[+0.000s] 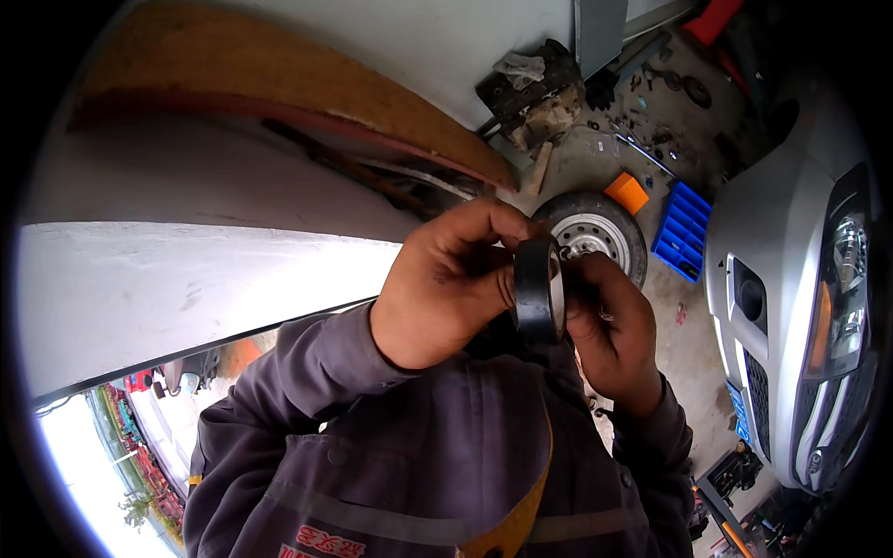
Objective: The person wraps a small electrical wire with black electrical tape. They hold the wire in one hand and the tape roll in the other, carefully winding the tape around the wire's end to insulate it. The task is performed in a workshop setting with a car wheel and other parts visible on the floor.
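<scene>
In front of my chest I have a roll of black tape [533,293] held on edge, its pale inner core turned to the right. My left hand [437,284] is closed on it, with thumb and fingers against its left side and upper edge. My right hand [609,321] sits at the right of the roll. Its fingers are curled and closed close beside the core, and what they pinch is hidden from this view. Dark sleeves cover both forearms.
Beyond my hands a wheel with tyre [592,237] lies on the floor, near an orange bin [627,192] and a blue compartment tray [684,230]. On the right stands a silver car [781,232]. Greasy metal parts [539,98] and scattered small pieces lie farther off.
</scene>
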The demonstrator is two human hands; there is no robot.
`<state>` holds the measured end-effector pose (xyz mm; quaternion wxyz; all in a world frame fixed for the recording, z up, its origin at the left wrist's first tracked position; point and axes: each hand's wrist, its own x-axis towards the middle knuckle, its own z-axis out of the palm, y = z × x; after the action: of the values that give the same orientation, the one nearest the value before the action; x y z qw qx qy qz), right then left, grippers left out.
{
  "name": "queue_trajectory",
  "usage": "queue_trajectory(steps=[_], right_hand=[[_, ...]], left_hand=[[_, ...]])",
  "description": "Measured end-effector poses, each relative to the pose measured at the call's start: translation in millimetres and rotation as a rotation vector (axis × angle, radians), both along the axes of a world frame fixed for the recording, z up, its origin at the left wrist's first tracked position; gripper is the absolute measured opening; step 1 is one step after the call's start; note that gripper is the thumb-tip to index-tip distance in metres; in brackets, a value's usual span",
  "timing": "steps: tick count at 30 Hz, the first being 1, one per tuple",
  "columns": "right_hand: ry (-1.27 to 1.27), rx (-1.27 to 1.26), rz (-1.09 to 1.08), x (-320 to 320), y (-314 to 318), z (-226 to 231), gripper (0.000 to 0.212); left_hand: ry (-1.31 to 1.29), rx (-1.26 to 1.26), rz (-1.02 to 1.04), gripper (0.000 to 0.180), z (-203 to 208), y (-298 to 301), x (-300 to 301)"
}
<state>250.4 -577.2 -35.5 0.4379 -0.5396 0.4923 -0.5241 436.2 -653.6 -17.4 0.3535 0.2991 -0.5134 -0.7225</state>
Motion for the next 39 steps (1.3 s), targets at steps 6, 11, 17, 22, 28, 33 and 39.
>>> queue_trajectory(steps=[6, 11, 17, 22, 28, 33, 39], right_hand=[[0.382, -0.275, -0.087, -8, 4, -6, 0.021], [0.634, -0.484, -0.148, -6, 3, -12, 0.025], [0.406, -0.431, -0.087, -9, 2, -10, 0.019], [-0.039, -0.023, -0.049, -13, 5, -10, 0.014], [-0.109, 0.245, 0.071, -23, 7, 8, 0.015], [0.042, 0.163, 0.084, -18, 5, 9, 0.012], [0.165, 0.000, 0.143, -21, 5, 2, 0.010]], left_hand=[[-0.099, 0.402, -0.028, 0.033, 17, -6, -1], [-0.241, 0.156, 0.124, 0.042, 0, -5, -16], [-0.285, -0.138, 0.217, 0.043, 19, 13, -22], [-0.243, -0.966, -0.009, 0.059, 10, 2, -11], [-0.401, -1.081, -0.265, 0.076, 13, -16, -3], [-0.429, -1.105, -0.362, 0.084, 18, -17, -4], [-0.286, -0.753, -0.446, 0.086, 14, -23, 11]])
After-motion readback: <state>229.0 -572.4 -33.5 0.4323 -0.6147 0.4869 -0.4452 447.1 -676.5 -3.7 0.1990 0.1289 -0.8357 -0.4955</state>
